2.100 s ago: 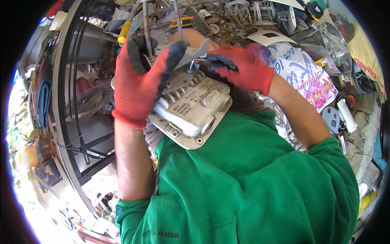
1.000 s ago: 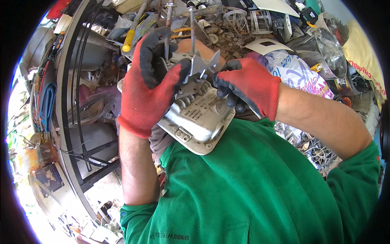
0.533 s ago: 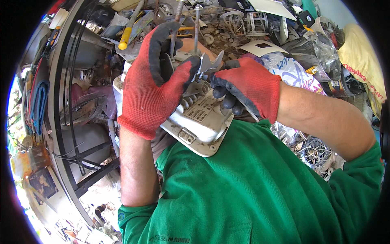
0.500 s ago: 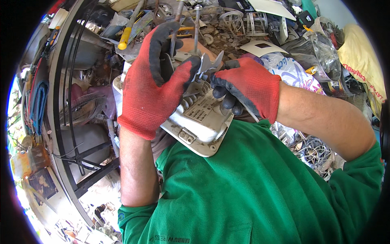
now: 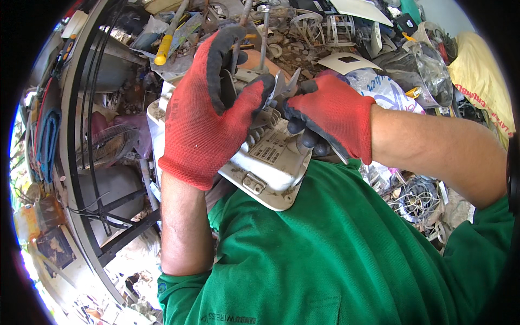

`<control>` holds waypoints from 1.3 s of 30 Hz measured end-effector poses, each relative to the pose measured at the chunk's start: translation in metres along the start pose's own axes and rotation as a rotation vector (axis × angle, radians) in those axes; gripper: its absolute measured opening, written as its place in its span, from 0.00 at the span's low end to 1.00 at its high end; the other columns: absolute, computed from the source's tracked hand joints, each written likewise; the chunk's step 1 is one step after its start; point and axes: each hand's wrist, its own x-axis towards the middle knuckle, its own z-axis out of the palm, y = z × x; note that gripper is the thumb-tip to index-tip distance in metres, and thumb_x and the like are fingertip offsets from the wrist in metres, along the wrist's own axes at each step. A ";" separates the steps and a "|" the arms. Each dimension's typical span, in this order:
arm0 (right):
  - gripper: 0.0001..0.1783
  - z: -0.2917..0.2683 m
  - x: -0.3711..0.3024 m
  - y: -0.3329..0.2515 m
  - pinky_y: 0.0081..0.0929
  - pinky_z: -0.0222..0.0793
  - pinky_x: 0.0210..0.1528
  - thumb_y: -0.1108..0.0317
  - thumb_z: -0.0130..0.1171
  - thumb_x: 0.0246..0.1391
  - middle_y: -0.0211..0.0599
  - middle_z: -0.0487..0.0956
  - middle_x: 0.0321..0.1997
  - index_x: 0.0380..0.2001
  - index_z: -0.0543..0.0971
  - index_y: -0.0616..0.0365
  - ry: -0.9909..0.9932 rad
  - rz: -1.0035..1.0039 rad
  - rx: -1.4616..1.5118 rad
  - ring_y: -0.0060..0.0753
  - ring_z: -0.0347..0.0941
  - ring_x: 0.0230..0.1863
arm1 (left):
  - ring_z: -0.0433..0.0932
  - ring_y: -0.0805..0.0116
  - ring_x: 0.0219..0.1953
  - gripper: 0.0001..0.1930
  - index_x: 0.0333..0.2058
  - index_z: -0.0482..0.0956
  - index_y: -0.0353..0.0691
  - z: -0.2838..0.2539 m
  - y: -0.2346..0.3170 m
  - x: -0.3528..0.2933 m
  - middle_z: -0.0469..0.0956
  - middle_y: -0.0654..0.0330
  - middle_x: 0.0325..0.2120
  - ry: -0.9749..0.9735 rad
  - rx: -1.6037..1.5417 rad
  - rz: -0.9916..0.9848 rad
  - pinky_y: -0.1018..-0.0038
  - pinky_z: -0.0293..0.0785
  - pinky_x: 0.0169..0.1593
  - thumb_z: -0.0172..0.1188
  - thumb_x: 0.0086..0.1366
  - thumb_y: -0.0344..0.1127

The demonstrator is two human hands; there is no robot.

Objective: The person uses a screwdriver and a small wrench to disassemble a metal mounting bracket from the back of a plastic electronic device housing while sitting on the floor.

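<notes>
A white box-like housing [image 5: 271, 172] with cooling fins and a label rests against my lap and the green shirt. At its far end is a grey metal bracket [image 5: 284, 86] with pointed jaws, and long threaded bolts [image 5: 265, 40] stand up beside it. My left hand [image 5: 214, 116], in a red glove with black fingers, is closed around the bracket, thumb pressed near the jaws. My right hand [image 5: 331, 116], gloved alike, is closed beside the bracket. From under its palm pokes the end of a thin metal bar [image 5: 340, 151]; the rest is hidden.
A dark metal frame [image 5: 76, 135] runs down the left side. Beyond the hands lie a yellow-handled tool [image 5: 164, 50], white flat panels [image 5: 348, 63] and scrap. A yellow sack [image 5: 479, 81] and tangled wires [image 5: 417, 201] are at the right.
My left hand and the bracket have shifted slightly to the right. The bracket's jaws are tilted a little differently beside my right fingers. Both hands keep their closed grip.
</notes>
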 end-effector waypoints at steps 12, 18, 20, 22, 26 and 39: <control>0.10 0.005 0.007 0.016 0.29 0.72 0.22 0.65 0.60 0.61 0.34 0.80 0.27 0.40 0.79 0.61 -0.001 -0.067 0.058 0.27 0.75 0.21 | 0.81 0.66 0.36 0.33 0.62 0.70 0.45 -0.006 0.003 -0.007 0.82 0.56 0.44 -0.005 0.028 -0.064 0.71 0.77 0.41 0.70 0.57 0.33; 0.11 -0.038 0.063 0.060 0.28 0.71 0.30 0.68 0.60 0.59 0.33 0.80 0.30 0.43 0.80 0.61 -0.092 -0.642 -0.320 0.24 0.73 0.27 | 0.71 0.70 0.59 0.33 0.67 0.63 0.34 -0.003 0.012 -0.006 0.73 0.56 0.58 -0.102 -0.043 -0.147 0.70 0.68 0.63 0.63 0.64 0.23; 0.11 -0.047 0.076 0.078 0.27 0.69 0.31 0.72 0.60 0.57 0.36 0.81 0.34 0.43 0.79 0.61 -0.046 -0.786 -0.343 0.27 0.74 0.29 | 0.71 0.69 0.60 0.33 0.67 0.63 0.34 0.003 0.010 -0.006 0.72 0.55 0.58 -0.117 -0.081 -0.161 0.70 0.68 0.64 0.63 0.65 0.23; 0.12 -0.058 0.105 0.093 0.31 0.72 0.33 0.69 0.61 0.56 0.38 0.81 0.31 0.45 0.80 0.58 -0.009 -1.115 -0.449 0.36 0.76 0.29 | 0.70 0.68 0.60 0.32 0.67 0.62 0.33 0.008 -0.001 -0.010 0.71 0.54 0.59 -0.116 -0.171 -0.175 0.69 0.68 0.64 0.62 0.65 0.23; 0.17 -0.073 0.156 0.104 0.40 0.76 0.37 0.66 0.62 0.56 0.44 0.83 0.37 0.48 0.81 0.56 0.138 -1.578 -0.657 0.52 0.80 0.35 | 0.68 0.65 0.63 0.33 0.67 0.60 0.29 0.017 -0.007 -0.022 0.69 0.51 0.61 -0.091 -0.283 -0.013 0.67 0.66 0.65 0.60 0.65 0.22; 0.15 -0.070 0.066 0.095 0.42 0.76 0.40 0.70 0.64 0.53 0.49 0.82 0.36 0.45 0.80 0.55 0.163 -1.024 -0.376 0.56 0.80 0.38 | 0.68 0.67 0.62 0.35 0.67 0.60 0.29 0.032 0.009 -0.010 0.69 0.53 0.61 -0.025 -0.381 -0.147 0.69 0.66 0.65 0.65 0.63 0.26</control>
